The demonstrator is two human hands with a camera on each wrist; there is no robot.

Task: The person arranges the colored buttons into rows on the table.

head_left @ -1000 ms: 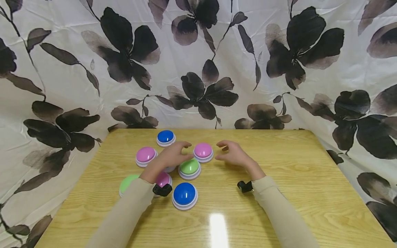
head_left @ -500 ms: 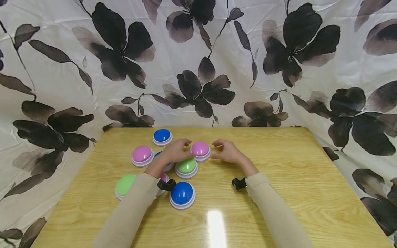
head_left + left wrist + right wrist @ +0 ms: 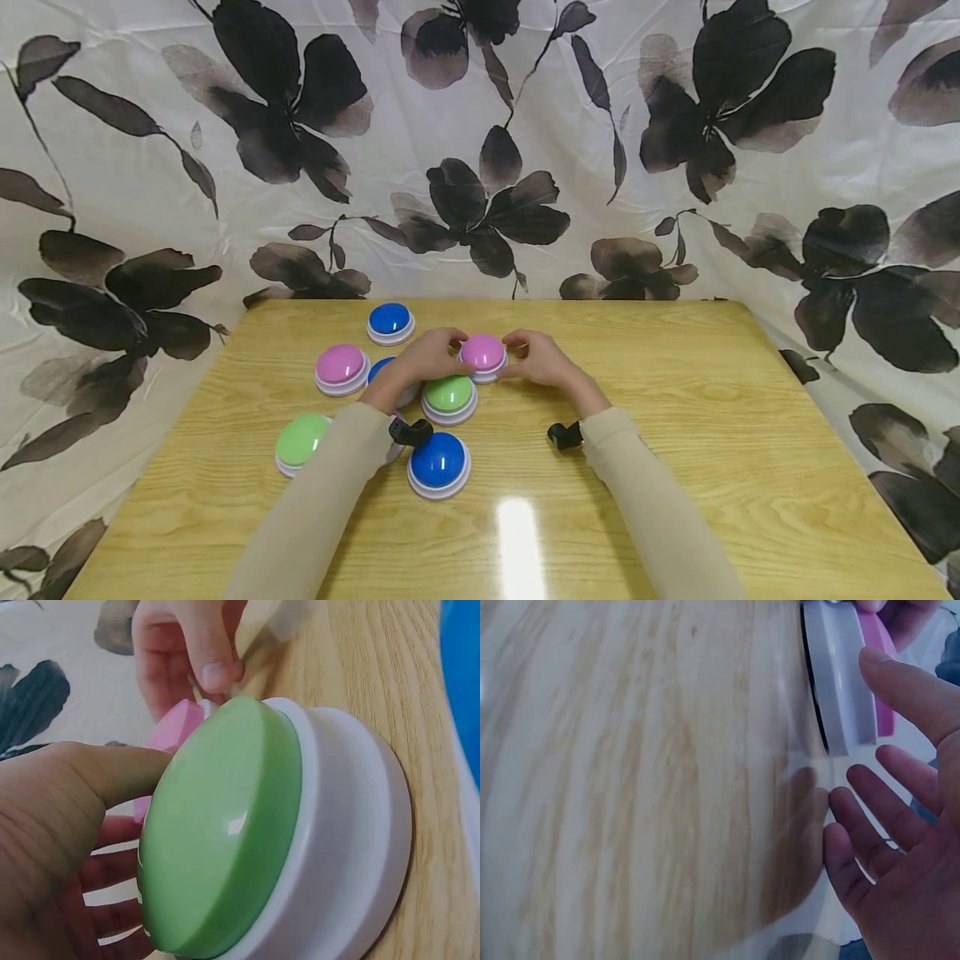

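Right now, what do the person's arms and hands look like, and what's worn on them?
Long, plain beige sleeves, with a small black device by each cuff. The left hand and right hand are bare, without gloves.

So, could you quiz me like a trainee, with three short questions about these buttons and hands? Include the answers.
1. Choose: what colour dome has the glossy, white-based round button between the left hand and right hand?
A) blue
B) green
C) pink
2. True or false: the round green-domed button nearest the left hand stands closer than that button to the far edge of the wooden table.
3. Count: how many round blue domes show, wholly or partly, in the head view?

Key: 1. C; 2. false; 3. three.
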